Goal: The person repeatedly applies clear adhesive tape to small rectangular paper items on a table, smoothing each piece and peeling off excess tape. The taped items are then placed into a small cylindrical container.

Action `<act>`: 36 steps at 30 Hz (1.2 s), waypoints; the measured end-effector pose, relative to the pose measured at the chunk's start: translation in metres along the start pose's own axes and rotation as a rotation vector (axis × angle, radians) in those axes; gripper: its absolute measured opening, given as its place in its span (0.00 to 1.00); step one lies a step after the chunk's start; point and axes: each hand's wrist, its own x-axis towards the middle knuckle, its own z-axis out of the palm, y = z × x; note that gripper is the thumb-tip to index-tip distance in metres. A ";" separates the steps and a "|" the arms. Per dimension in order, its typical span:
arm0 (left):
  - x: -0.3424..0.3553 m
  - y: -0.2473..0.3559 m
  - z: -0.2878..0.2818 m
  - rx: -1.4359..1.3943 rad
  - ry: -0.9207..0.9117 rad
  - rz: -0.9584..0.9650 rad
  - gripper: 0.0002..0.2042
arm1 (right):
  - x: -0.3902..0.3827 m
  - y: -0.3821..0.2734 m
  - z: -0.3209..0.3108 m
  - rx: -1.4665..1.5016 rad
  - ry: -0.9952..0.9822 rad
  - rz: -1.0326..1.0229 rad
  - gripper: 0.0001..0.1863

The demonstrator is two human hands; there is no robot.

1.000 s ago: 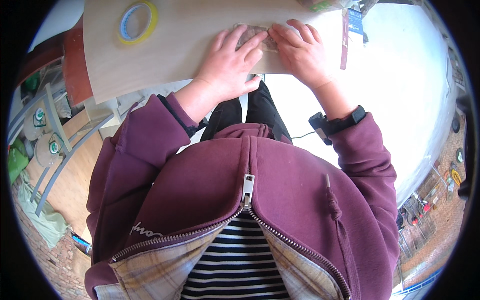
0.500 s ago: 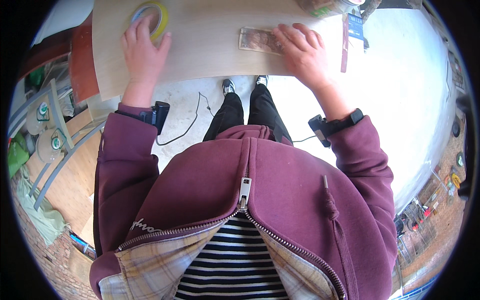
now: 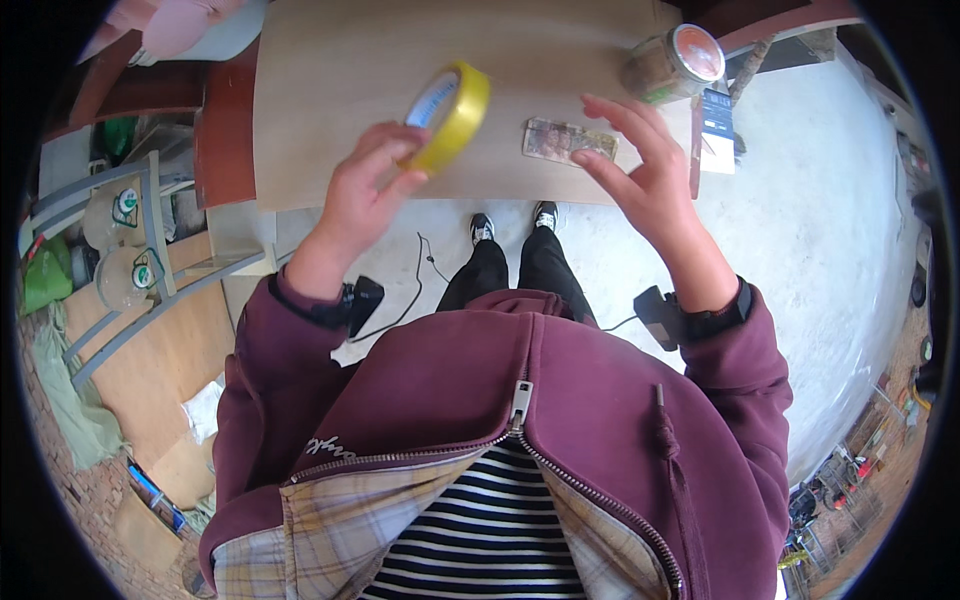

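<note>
My left hand (image 3: pixel 372 180) grips a roll of yellow tape (image 3: pixel 462 122) by its lower edge, thumb and fingers closed on it. The roll is raised and tilted, with its pale inner core facing left. A worn banknote (image 3: pixel 553 141) lies flat on the wooden tabletop (image 3: pixel 350 110), near its front edge. Over the right end of the note hovers my right hand (image 3: pixel 645 165), its thumb and fingers spread apart with nothing between them. The thumb tip overlaps the note's edge in view; whether it touches, I cannot tell.
A clear jar with a reddish lid (image 3: pixel 697 54) stands at the table's back right, next to a dark blue and white box (image 3: pixel 716 125). To the left is a grey metal rack (image 3: pixel 160 225) with clear containers. A cable (image 3: pixel 405 290) trails on the floor.
My left hand has picked up the tape roll from the table and brought it right, towards the banknote. My right hand has lifted off the note and opened. The view has shifted.
</note>
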 end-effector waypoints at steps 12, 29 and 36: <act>0.009 0.073 -0.005 -0.069 -0.225 0.389 0.11 | 0.001 -0.069 -0.015 0.298 0.229 -0.150 0.25; 0.013 0.099 -0.019 -1.165 -0.678 -0.188 0.24 | -0.026 -0.128 -0.091 0.200 -0.200 -0.388 0.24; 0.016 0.111 -0.011 -1.289 -0.669 -0.167 0.26 | -0.031 -0.131 -0.095 -0.028 0.018 -0.484 0.11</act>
